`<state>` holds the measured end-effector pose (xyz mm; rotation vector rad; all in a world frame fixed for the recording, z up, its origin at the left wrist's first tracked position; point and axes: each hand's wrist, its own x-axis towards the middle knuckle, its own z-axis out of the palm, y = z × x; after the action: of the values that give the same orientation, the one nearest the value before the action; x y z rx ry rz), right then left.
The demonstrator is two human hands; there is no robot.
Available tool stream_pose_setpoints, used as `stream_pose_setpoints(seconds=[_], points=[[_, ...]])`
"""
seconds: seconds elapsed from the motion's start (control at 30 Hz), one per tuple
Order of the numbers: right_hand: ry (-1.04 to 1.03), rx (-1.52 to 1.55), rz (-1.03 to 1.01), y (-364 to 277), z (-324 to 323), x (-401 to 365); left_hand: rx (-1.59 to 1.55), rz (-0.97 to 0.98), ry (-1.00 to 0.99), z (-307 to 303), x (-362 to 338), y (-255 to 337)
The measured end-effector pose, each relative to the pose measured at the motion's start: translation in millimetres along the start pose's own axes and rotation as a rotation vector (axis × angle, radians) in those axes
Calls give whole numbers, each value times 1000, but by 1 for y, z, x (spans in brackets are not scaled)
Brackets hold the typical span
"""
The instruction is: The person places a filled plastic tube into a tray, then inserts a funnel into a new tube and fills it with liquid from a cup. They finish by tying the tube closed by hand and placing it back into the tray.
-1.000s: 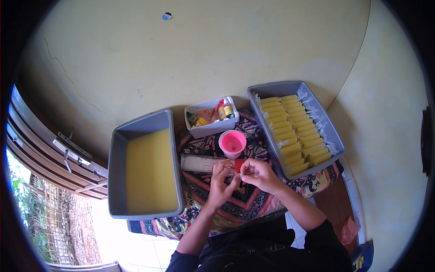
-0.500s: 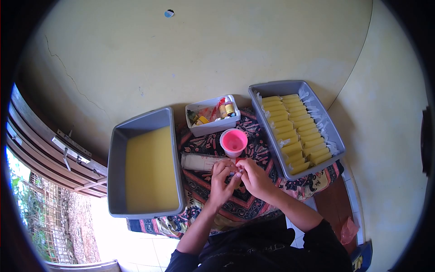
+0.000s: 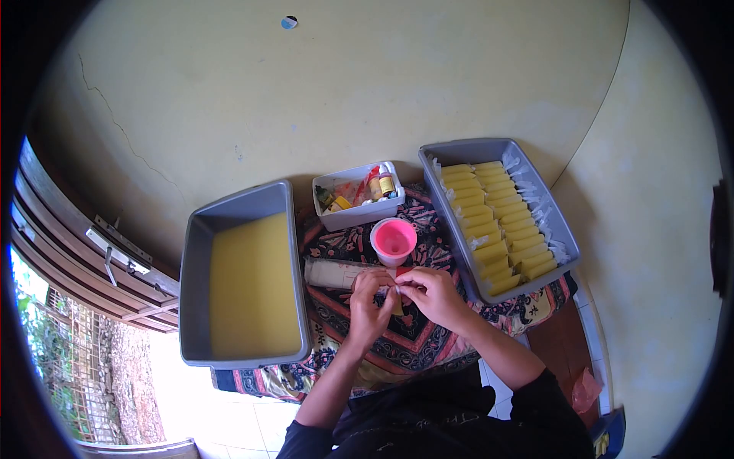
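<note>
Cloth (image 3: 417, 348) with a dark red-and-black pattern covered the small table in the head view, and both hands met above its middle. The left hand (image 3: 368, 297) and the right hand (image 3: 434, 294) were each closed in a narrow pinch on a small yellow packet (image 3: 397, 304), held between the fingertips just over the cloth. Most of it was hidden by the fingers (only a pale strip showed below them). A red scrap (image 3: 403, 271) showed at the far side of the knuckles; what it was could not be told. Just beyond stood a pink cup (image 3: 394, 240), open side up, and beside the left hand a white roll (image 3: 332, 273) lay on its side. Farther back sat a white box (image 3: 359, 216) of little bottles. To the left a grey tub (image 3: 196, 283) held yellow liquid. To the right a grey tray (image 3: 466, 151) held rows of yellow packets (image 3: 493, 222), near the right wrist but apart from it
</note>
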<state>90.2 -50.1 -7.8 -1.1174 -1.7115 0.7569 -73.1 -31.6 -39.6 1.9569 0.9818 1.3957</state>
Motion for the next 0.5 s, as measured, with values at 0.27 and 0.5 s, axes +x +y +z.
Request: stream_pose_setpoints(seconds=[0.27, 0.5], points=[[39, -89, -66, -3, 7, 1, -331, -354, 157, 9, -14, 4], [9, 120, 123, 2, 11, -6, -15, 85, 55, 0, -8, 5]])
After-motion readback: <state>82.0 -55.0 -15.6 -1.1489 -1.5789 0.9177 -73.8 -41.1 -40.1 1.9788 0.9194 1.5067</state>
